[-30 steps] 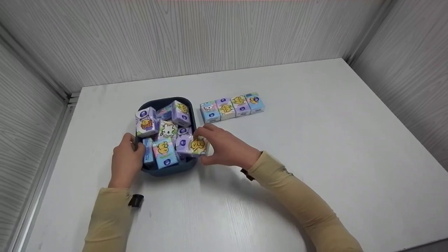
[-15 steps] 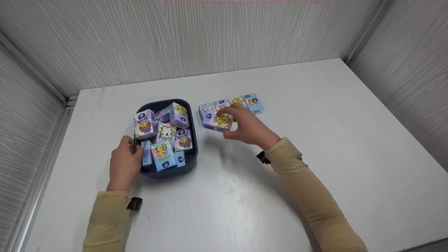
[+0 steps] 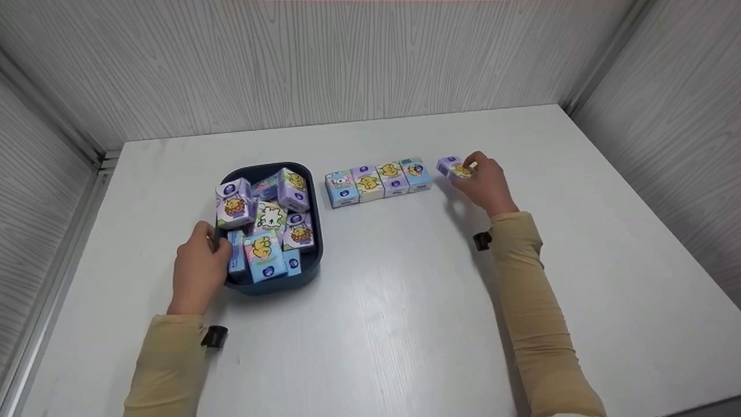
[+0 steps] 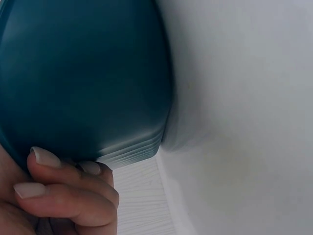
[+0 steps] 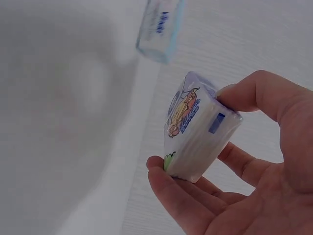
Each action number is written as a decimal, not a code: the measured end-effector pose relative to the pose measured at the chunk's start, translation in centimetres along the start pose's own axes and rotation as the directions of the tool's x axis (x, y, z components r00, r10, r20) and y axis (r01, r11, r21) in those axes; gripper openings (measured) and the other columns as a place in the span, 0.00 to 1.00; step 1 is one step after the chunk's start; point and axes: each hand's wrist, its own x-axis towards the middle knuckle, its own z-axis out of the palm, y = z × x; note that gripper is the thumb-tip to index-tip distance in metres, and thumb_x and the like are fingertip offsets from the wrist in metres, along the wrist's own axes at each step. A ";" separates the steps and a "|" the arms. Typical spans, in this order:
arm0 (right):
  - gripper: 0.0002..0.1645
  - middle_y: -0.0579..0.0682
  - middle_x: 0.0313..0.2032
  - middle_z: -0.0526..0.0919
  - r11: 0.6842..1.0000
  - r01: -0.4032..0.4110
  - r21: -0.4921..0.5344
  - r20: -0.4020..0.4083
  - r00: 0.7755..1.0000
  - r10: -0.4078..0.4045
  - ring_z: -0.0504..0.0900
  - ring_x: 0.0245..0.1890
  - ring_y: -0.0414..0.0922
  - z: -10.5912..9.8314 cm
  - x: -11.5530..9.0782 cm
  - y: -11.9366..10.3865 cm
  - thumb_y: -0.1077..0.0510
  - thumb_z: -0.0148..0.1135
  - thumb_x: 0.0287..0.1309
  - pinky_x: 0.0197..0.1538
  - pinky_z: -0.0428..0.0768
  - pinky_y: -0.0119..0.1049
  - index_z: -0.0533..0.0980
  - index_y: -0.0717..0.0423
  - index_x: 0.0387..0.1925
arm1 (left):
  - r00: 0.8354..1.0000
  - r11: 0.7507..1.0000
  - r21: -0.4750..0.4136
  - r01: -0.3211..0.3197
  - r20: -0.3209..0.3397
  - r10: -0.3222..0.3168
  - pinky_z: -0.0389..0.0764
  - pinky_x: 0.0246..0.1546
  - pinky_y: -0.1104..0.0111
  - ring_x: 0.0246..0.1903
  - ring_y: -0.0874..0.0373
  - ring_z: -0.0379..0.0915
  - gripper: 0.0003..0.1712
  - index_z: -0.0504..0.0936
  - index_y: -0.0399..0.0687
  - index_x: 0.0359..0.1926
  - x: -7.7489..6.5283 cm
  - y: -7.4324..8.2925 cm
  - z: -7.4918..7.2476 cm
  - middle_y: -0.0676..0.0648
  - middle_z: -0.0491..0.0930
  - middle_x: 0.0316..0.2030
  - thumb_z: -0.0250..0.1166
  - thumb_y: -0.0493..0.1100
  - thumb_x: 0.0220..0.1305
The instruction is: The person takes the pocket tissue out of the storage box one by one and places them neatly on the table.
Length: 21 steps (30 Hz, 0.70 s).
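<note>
In the head view my right hand pinches a purple tissue pack just off the right end of a row. The right wrist view shows that pack tilted between thumb and fingers, white tissue visible through its clear wrap. On the left, my left hand holds the near-left rim of a dark blue plastic bin; in the left wrist view its fingers curl against the bin's outer wall. Several tissue packs lie jumbled inside the bin.
Several tissue packs stand side by side in a row right of the bin, the rightmost one blue. All of it is on a white table with pale wood-grain panels behind and at both sides.
My right hand has lifted the purple tissue pack out of the bin and carried it rightward, past the row to its right end. My left hand stays at the bin's rim.
</note>
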 end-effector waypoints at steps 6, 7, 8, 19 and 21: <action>0.28 0.64 0.48 0.71 0.992 -0.023 -0.126 0.063 0.998 0.031 0.69 0.45 0.55 0.9 0.1 1.2 0.57 0.65 0.54 0.50 0.69 0.50 0.69 0.64 0.53 | 1.000 1.000 -0.003 0.011 0.012 -0.011 0.73 0.29 0.63 0.37 0.46 0.70 0.18 0.62 0.37 0.54 0.0 0.0 -0.1 0.36 0.72 0.41 0.46 0.46 0.71; 0.28 0.64 0.47 0.71 0.990 -0.016 -0.139 0.068 0.997 0.026 0.69 0.45 0.55 1.0 0.1 1.2 0.56 0.65 0.54 0.50 0.69 0.50 0.69 0.65 0.54 | 1.000 1.000 -0.005 0.012 0.013 -0.012 0.73 0.29 0.63 0.37 0.46 0.70 0.18 0.62 0.37 0.54 0.0 0.0 0.0 0.36 0.72 0.41 0.46 0.46 0.71; 0.28 0.63 0.47 0.71 0.990 -0.014 -0.142 0.070 0.997 0.025 0.70 0.45 0.55 1.0 0.1 1.1 0.56 0.65 0.54 0.50 0.69 0.50 0.70 0.65 0.54 | 1.000 1.000 -0.006 0.013 0.012 -0.013 0.73 0.29 0.63 0.37 0.46 0.70 0.18 0.62 0.37 0.55 0.0 0.0 -0.1 0.36 0.72 0.41 0.46 0.46 0.71; 0.26 0.65 0.49 0.67 0.992 -0.041 -0.122 0.085 0.995 0.052 0.68 0.47 0.56 0.9 0.2 0.6 0.59 0.63 0.53 0.53 0.69 0.49 0.72 0.71 0.52 | 0.999 1.000 0.002 -0.031 -0.028 0.031 0.71 0.26 0.63 0.32 0.47 0.69 0.16 0.64 0.37 0.51 -0.2 0.0 0.0 0.38 0.73 0.34 0.47 0.44 0.71; 0.26 0.65 0.50 0.67 0.992 -0.047 -0.114 0.089 0.994 0.058 0.68 0.48 0.56 1.1 0.3 0.5 0.59 0.64 0.54 0.54 0.69 0.49 0.72 0.71 0.52 | 0.999 1.000 0.001 -0.028 -0.028 0.028 0.71 0.26 0.63 0.32 0.47 0.69 0.16 0.64 0.37 0.51 -0.2 0.0 0.0 0.38 0.73 0.35 0.47 0.45 0.71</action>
